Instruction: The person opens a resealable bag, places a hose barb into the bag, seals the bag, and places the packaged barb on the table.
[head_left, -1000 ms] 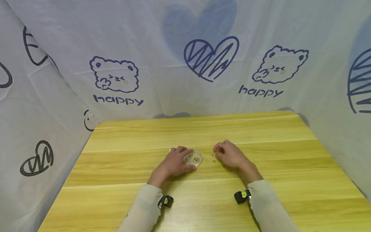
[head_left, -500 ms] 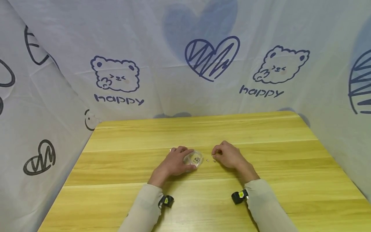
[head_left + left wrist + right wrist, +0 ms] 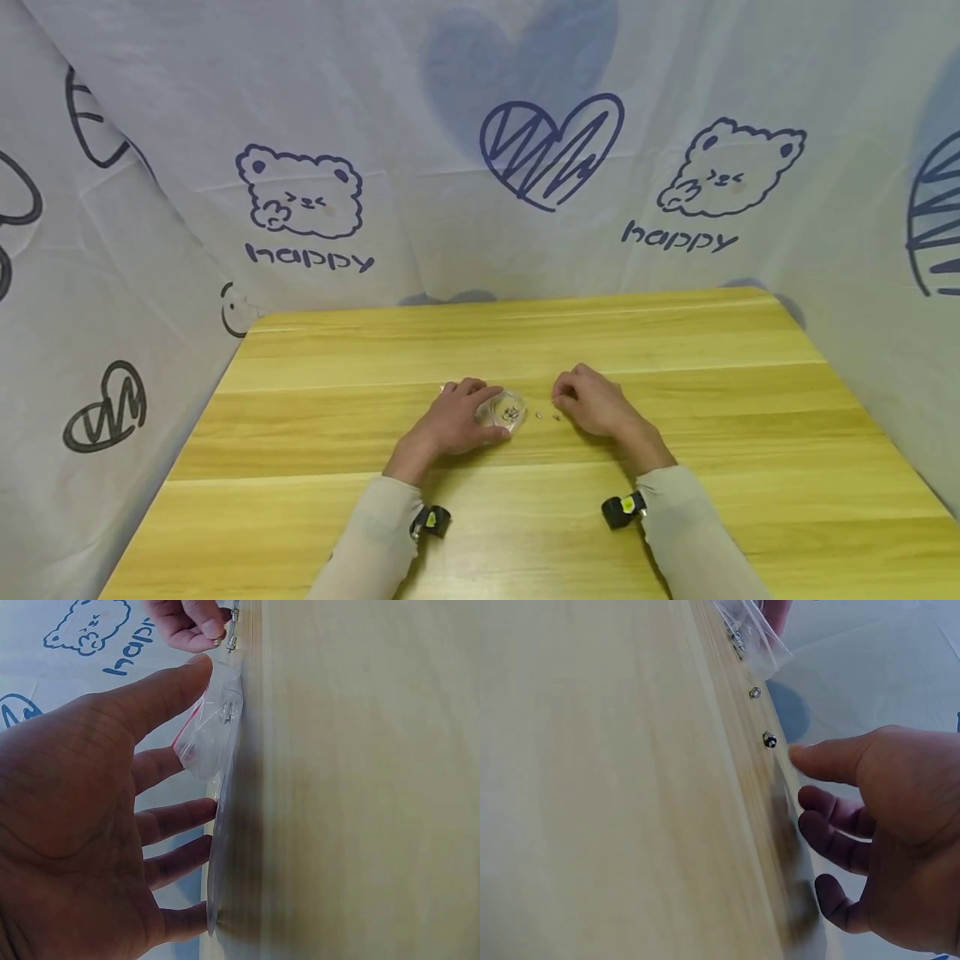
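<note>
My left hand holds a clear zip bag on the table, thumb and index finger on either side of its mouth. A red line runs along the bag's edge. Several small silvery metal pieces lie inside. Just right of the bag, my right hand pinches another small metal piece between thumb and index finger, its other fingers curled. Two more lie loose between the hands: a stubby cylindrical piece near the right thumb, and a round-ended piece closer to the bag.
A wood-grain table carries everything. White cloth printed with bears and hearts hangs behind it and along both sides. Each wrist wears a small black camera, the left camera and the right camera.
My right hand has reached slightly left, picked up one of three loose metal pieces, and drawn back a little to the right. My left hand stays at the bag.
</note>
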Tool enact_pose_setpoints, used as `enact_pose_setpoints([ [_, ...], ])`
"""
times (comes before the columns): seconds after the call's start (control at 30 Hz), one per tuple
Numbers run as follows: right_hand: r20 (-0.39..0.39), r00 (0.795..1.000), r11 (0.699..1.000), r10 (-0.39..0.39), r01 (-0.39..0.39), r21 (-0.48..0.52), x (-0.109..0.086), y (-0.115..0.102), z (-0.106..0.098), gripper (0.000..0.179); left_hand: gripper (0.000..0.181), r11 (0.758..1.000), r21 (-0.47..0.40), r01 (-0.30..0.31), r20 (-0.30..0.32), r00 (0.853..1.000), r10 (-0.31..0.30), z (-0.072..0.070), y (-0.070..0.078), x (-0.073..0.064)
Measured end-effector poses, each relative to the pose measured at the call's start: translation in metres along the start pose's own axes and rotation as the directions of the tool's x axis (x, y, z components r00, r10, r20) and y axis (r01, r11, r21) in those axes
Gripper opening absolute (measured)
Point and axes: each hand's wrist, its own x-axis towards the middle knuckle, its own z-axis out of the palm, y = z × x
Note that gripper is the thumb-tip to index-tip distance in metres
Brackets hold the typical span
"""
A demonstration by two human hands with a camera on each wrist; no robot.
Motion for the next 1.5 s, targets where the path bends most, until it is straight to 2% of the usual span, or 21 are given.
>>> enact_pose_setpoints([
  [0.27, -0.088, 0.995, 0.994, -0.054, 0.062, 0.087, 0.004, -0.007, -0.001, 0.007, 0.071, 1.0, 0.01, -0.01, -0.003, 1.0, 0.01, -0.002, 0.0, 0.0],
  [0.6, -0.111, 0.991, 0.992, -0.068, 0.079, 0.099, 0.004, -0.022, 0.002, 0.007, 0.07, 1.0, 0.011, -0.01, 0.001, 1.0, 0.01, 0.0, -0.001, 0.0],
  [1.03, -0.055, 0.993, 0.991, -0.108, 0.112, 0.067, 0.006, -0.046, 0.015, 0.006, 0.068, 1.0, 0.01, -0.02, 0.002, 1.0, 0.02, 0.0, -0.001, 0.0],
  [1.27, -0.004, 0.992, 0.99, -0.123, 0.123, 0.063, 0.004, -0.052, 0.019, 0.007, 0.069, 0.999, 0.034, -0.008, 0.011, 1.0, 0.008, 0.0, -0.002, 0.0],
  [1.5, -0.005, 0.993, 0.991, -0.116, 0.116, 0.061, 0.003, -0.051, 0.021, 0.006, 0.069, 0.999, 0.046, -0.018, 0.009, 1.0, 0.017, 0.002, -0.002, 0.002],
])
